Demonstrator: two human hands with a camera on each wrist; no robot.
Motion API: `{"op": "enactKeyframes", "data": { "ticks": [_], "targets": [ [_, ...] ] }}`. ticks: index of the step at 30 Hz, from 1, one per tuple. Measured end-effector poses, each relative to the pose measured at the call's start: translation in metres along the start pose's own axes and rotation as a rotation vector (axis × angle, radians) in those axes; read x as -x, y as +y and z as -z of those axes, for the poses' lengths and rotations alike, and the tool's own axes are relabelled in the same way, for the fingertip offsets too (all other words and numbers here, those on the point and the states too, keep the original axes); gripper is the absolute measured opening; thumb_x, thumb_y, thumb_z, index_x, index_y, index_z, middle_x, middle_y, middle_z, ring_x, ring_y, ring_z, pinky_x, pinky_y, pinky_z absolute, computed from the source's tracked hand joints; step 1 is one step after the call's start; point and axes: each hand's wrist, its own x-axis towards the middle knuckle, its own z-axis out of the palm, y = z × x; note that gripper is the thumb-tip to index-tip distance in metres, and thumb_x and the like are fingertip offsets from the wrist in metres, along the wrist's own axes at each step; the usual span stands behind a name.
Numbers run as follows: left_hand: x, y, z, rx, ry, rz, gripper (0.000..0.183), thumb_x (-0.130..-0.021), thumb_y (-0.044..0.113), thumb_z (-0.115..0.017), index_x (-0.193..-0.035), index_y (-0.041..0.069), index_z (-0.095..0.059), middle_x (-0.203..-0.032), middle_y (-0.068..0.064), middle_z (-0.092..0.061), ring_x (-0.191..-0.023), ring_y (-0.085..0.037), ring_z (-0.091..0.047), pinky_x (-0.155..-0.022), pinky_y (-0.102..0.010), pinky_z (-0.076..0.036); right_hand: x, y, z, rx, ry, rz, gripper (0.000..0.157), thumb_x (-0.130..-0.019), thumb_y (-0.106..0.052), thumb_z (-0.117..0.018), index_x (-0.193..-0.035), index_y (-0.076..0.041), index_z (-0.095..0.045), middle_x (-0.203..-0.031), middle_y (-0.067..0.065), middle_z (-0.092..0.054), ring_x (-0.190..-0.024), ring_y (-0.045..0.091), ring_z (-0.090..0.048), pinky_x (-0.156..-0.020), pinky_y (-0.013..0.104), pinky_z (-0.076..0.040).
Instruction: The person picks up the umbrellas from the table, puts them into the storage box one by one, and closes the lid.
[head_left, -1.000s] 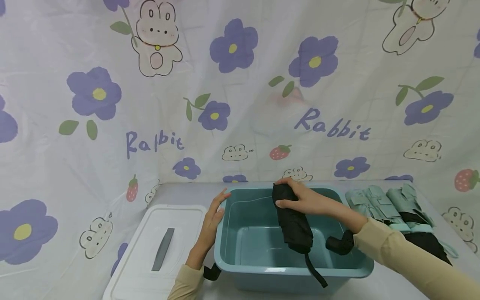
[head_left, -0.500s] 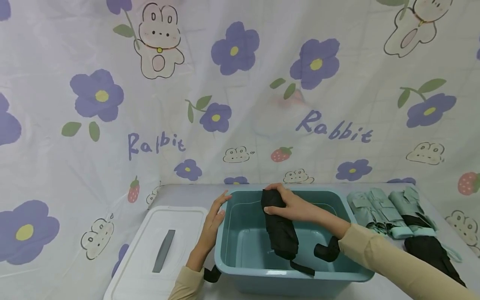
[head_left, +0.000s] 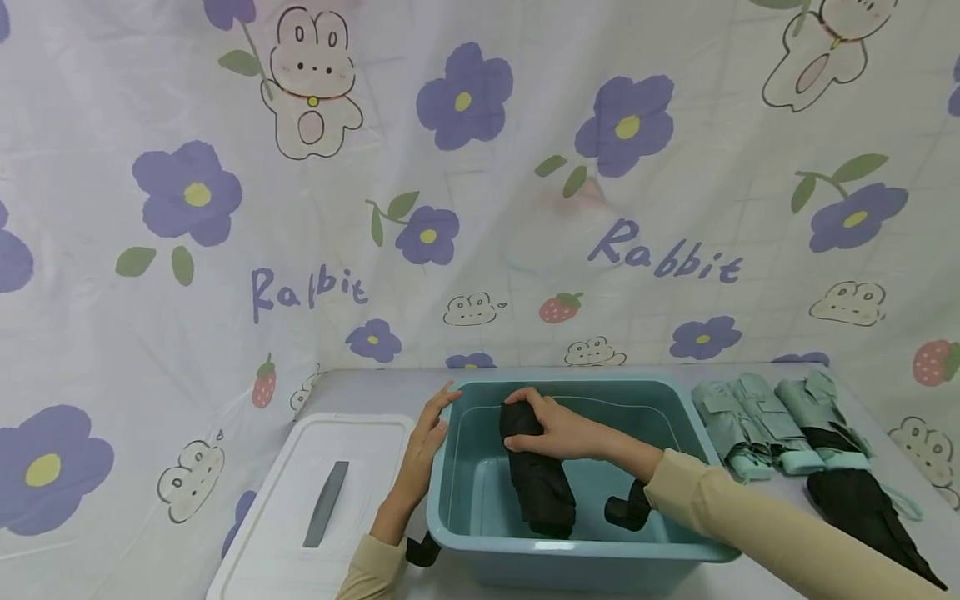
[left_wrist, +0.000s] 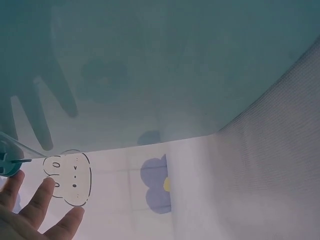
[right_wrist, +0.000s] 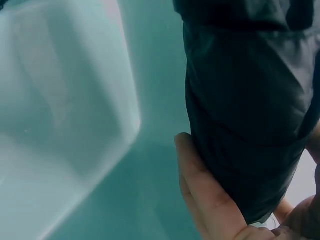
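My right hand (head_left: 558,429) grips a black folded umbrella (head_left: 542,496) near its upper end, inside the blue-green plastic storage bin (head_left: 585,546). The umbrella slants along the bin's left half, its lower end towards the near wall. In the right wrist view the fingers (right_wrist: 207,187) lie along one side of the dark fabric (right_wrist: 245,110). My left hand (head_left: 423,442) rests against the bin's left rim with fingers extended. The left wrist view shows its spread fingers (left_wrist: 37,205) beside the bin's outer wall (left_wrist: 150,75).
A white lid (head_left: 375,433) with a grey handle (head_left: 326,504) lies left of the bin. Several light green folded umbrellas (head_left: 772,421) lie in a row to the right, with another black fabric item (head_left: 862,508) in front. A printed curtain (head_left: 480,183) hangs behind the table.
My right hand has moved left and down, carrying the black umbrella deeper into the bin. Its strap, which hung over the near rim, is out of sight now. The left hand stays put.
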Motion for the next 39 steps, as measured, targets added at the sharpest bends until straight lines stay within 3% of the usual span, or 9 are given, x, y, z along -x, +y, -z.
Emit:
{"op": "enactKeyframes", "data": {
  "ticks": [13, 21, 27, 33, 39],
  "targets": [
    [0.000, 0.004, -0.002, 0.001, 0.002, -0.007, 0.041, -0.097, 0.000, -0.027, -0.136, -0.008, -0.034, -0.149, -0.027, -0.020, -0.138, -0.043, -0.015, -0.104, -0.065, -0.015, -0.012, 0.000, -0.021, 0.045, -0.046, -0.031, 0.052, -0.089, -0.032, -0.058, -0.131, -0.011, -0.036, -0.122, 0.022, -0.043, -0.108, 0.033, -0.050, -0.085, 0.048, -0.044],
    [0.000, 0.005, -0.001, -0.012, 0.004, -0.012, 0.042, -0.096, 0.000, -0.026, -0.137, -0.008, -0.034, -0.148, -0.028, -0.020, -0.138, -0.043, -0.015, -0.104, -0.066, -0.015, -0.021, -0.001, -0.035, 0.097, -0.046, -0.051, 0.052, -0.088, -0.033, -0.059, -0.129, -0.010, -0.038, -0.117, 0.022, -0.045, -0.099, 0.032, -0.052, -0.080, 0.046, -0.045],
    [0.001, -0.009, -0.001, 0.016, 0.002, 0.003, 0.042, -0.098, 0.004, -0.026, -0.139, 0.000, -0.035, -0.151, -0.019, -0.020, -0.140, -0.036, -0.013, -0.104, -0.065, -0.014, -0.028, 0.005, -0.046, 0.105, -0.064, -0.092, 0.051, -0.086, -0.034, -0.062, -0.127, -0.013, -0.039, -0.115, 0.021, -0.046, -0.094, 0.030, -0.054, -0.077, 0.044, -0.046],
    [0.004, -0.030, -0.004, -0.004, 0.017, 0.010, 0.042, -0.100, 0.016, -0.026, -0.140, 0.012, -0.037, -0.153, -0.008, -0.020, -0.142, -0.028, -0.014, -0.104, -0.065, -0.014, -0.031, 0.013, -0.059, 0.080, -0.095, -0.070, 0.048, -0.086, -0.028, -0.062, -0.125, -0.010, -0.039, -0.115, 0.022, -0.045, -0.097, 0.031, -0.052, -0.079, 0.046, -0.045],
    [0.002, -0.032, -0.002, 0.003, 0.016, 0.001, 0.042, -0.100, 0.013, -0.026, -0.140, 0.009, -0.036, -0.153, -0.013, -0.019, -0.142, -0.031, -0.013, -0.103, -0.066, -0.013, -0.034, 0.013, -0.068, 0.070, -0.083, -0.117, 0.048, -0.086, -0.028, -0.063, -0.123, -0.009, -0.040, -0.113, 0.022, -0.046, -0.096, 0.031, -0.052, -0.080, 0.046, -0.044]
  ]
}}
